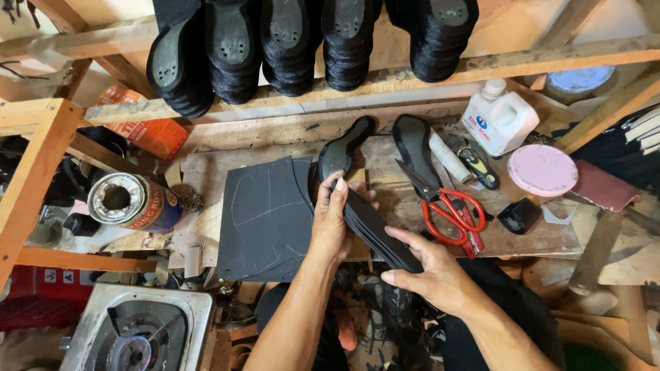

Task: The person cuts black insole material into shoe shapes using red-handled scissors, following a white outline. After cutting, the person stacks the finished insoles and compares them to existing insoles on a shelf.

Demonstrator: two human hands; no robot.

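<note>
We grip a stack of black sole cutouts edge-up above the wooden bench | left hand clasped around its far end | right hand fingers curled under its near end | red-handled scissors just right | dark rubber sheet left.

black soles, red-handled scissors, pink lid, white bottle, orange box

Worn wooden workbench, scratched and stained. Lying directly on it: dark grey rubber sheet with chalk outlines, two black soles, red-handled scissors, utility knife, white plastic bottle, pink round lid, tin can on its side.
</note>
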